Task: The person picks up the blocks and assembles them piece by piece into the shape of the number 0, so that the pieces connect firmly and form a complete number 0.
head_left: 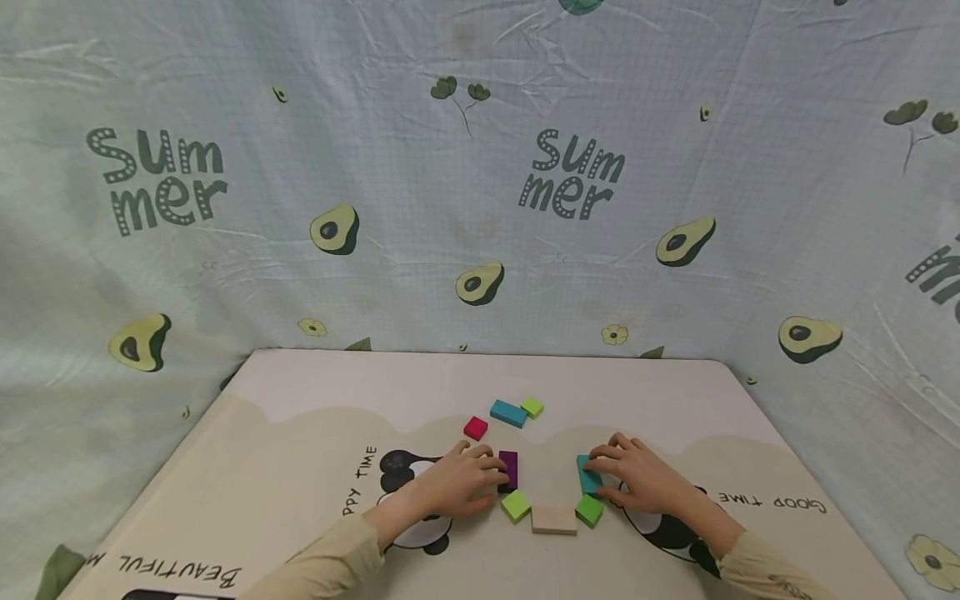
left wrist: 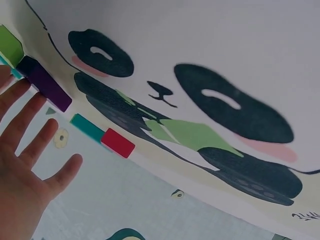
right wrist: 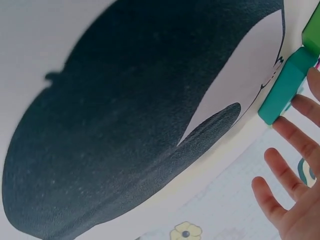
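Note:
In the head view the left hand (head_left: 463,481) touches a purple block (head_left: 509,468) with its fingertips; a green block (head_left: 516,506) lies at that block's near end. The right hand (head_left: 643,477) rests its fingertips on a teal block (head_left: 588,475), whose near end meets another green block (head_left: 589,511). Between the two green blocks lies a plain wooden block (head_left: 554,520). In the left wrist view the left hand (left wrist: 30,165) has spread fingers beside the purple block (left wrist: 46,84). The right wrist view shows the right hand (right wrist: 295,175) with relaxed fingers against the teal block (right wrist: 285,87).
Farther back on the table (head_left: 300,433) are a red block (head_left: 476,428), a blue block (head_left: 508,413) and a green block (head_left: 532,407) touching the blue one. A patterned cloth (head_left: 405,167) hangs behind the table.

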The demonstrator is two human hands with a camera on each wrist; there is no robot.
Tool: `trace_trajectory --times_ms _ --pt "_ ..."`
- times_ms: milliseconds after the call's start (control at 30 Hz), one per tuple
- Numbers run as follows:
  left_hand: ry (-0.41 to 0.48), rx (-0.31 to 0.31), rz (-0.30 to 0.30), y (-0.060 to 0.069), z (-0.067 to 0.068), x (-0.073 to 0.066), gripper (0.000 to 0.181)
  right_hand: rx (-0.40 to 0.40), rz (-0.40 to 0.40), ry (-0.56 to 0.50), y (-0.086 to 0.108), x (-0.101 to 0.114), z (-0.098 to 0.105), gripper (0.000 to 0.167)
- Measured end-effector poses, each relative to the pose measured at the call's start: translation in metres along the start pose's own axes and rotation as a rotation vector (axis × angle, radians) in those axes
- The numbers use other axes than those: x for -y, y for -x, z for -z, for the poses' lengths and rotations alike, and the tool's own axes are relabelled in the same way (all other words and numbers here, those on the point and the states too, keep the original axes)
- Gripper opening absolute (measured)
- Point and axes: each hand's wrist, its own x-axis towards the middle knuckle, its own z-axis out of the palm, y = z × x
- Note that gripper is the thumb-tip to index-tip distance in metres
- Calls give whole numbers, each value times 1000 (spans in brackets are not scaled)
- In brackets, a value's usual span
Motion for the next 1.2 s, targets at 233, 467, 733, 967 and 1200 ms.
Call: trace_trajectory --times_ms 233,467,733,967,1200 --pt "-32 -46 -31 2 -3 1 29 -1 4 33 0 1 0 37" --pt "-26 -45 -35 4 -2 2 31 -10 2 38 2 0 -2 36" --pt "-6 -65 -13 7 -1 10 31 -16 1 24 2 -1 -3 37" --pt "31 -117 8 10 -4 23 30 -3 -14 18 2 0 -2 37" --pt "4 -180 62 7 -6 42 31 1 -23 13 3 0 -3 37"
